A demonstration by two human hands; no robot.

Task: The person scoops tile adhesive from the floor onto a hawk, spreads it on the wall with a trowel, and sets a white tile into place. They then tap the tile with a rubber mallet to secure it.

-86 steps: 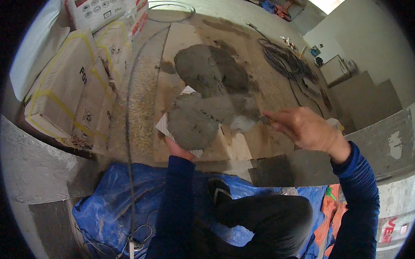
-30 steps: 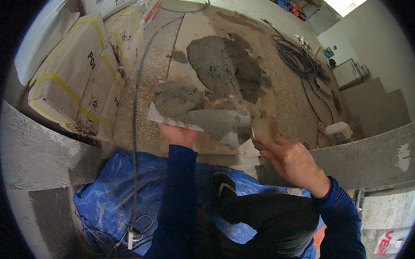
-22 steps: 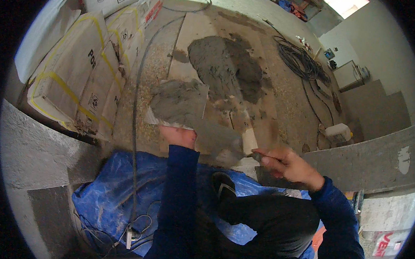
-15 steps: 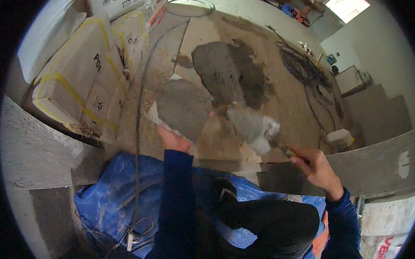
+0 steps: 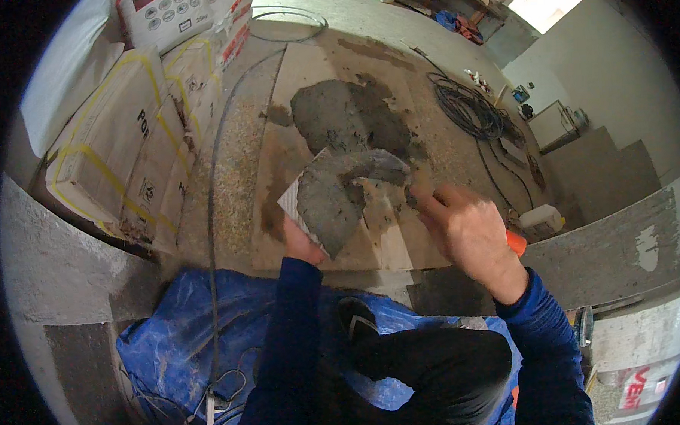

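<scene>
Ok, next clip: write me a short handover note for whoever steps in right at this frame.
Left hand holds a tile up by its lower edge, its face coated with grey mortar.
Right hand grips a trowel with an orange handle, its blade laid across the top of the tile.
A mortar pile sits on the board just beyond.
Done: most of the tile is covered.
Left: the near left corner of the tile is bare white.
</scene>
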